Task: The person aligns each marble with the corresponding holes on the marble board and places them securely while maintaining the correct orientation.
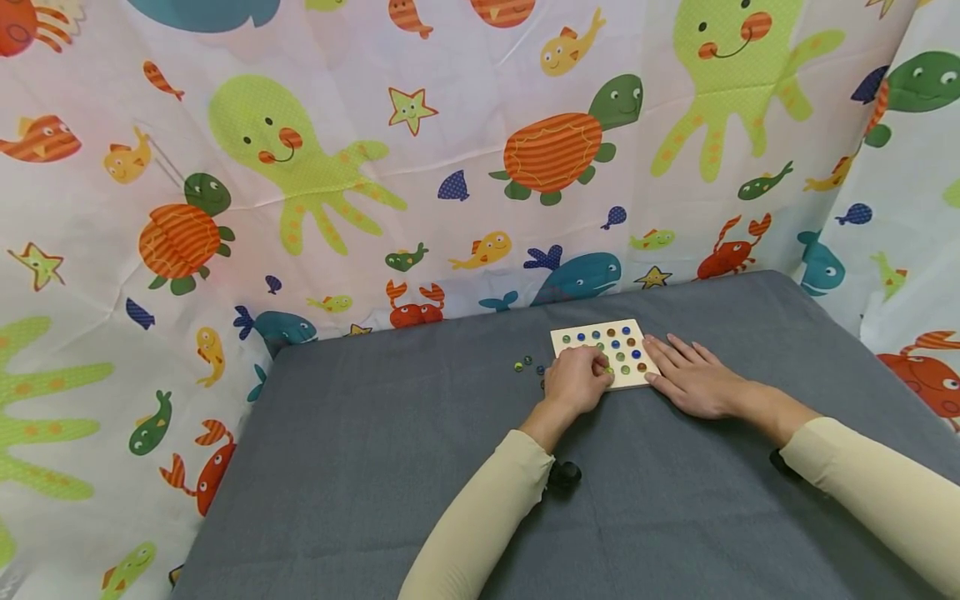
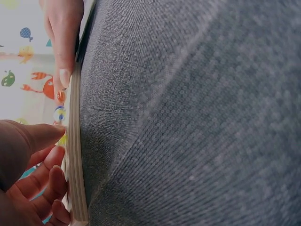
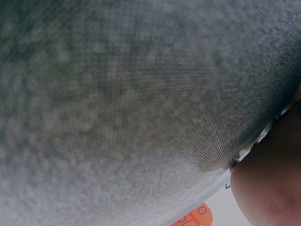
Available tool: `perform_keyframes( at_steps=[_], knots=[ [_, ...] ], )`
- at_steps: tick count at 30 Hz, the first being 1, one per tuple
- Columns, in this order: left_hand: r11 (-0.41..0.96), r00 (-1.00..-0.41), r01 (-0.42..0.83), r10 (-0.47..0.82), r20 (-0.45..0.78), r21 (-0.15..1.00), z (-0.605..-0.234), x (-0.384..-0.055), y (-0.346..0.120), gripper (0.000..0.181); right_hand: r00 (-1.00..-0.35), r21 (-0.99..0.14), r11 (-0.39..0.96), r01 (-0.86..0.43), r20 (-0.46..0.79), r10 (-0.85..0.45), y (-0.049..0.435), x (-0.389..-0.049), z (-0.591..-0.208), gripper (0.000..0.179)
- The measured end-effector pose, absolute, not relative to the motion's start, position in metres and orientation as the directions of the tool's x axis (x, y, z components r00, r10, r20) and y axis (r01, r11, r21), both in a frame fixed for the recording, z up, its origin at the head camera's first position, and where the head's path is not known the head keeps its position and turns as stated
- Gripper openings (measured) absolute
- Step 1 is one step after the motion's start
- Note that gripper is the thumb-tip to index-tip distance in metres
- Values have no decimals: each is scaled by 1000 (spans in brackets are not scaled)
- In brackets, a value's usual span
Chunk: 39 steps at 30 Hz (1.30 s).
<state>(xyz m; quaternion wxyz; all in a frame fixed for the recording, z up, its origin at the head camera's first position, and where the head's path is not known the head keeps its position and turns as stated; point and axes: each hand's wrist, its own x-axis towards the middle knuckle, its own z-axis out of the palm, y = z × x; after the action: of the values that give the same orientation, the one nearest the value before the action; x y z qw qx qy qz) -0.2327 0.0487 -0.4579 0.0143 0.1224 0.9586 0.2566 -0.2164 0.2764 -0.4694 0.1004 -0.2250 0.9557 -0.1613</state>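
A pale wooden board (image 1: pixel 628 381) lies on the grey cloth, with rows of coloured glass marbles (image 1: pixel 616 344) set on its top. My left hand (image 1: pixel 573 379) is over the board's near left part. Its thumb and index finger pinch a yellow-green marble (image 2: pixel 63 138) at the board's surface, partly hidden by the fingertips. The other fingers curl loosely beside the board's edge. My right hand (image 1: pixel 697 382) lies flat with straight fingers, its thumb and fingertips touching the board's right edge. In the right wrist view mostly cloth and a blurred part of the hand show.
Several loose marbles (image 1: pixel 518 367) lie on the cloth left of the board, some partly behind the left hand. The grey-covered table (image 1: pixel 375 450) meets a curtain (image 1: pixel 450 225) printed with sea animals at the back and sides. A black wrist device (image 1: pixel 565 477) sits under the left sleeve.
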Motion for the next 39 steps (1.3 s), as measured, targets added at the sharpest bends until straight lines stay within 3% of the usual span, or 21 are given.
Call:
perform_keyframes(
  at_steps=[5,15,39],
  knots=[
    [837,-967,235,253,31,494,-458,-232,47,8,-878,-375,833,-407,-92,-470,279,-218,-477,71],
    [780,-923,338,384,23,526,-451,-230,28,32,-879,-344,855,-388,-140,-455,275,-215,-470,72],
    [701,-883,408,466,57,585,-435,-214,-33,49,-880,-345,850,-398,-120,-460,278,-217,-472,71]
  ],
)
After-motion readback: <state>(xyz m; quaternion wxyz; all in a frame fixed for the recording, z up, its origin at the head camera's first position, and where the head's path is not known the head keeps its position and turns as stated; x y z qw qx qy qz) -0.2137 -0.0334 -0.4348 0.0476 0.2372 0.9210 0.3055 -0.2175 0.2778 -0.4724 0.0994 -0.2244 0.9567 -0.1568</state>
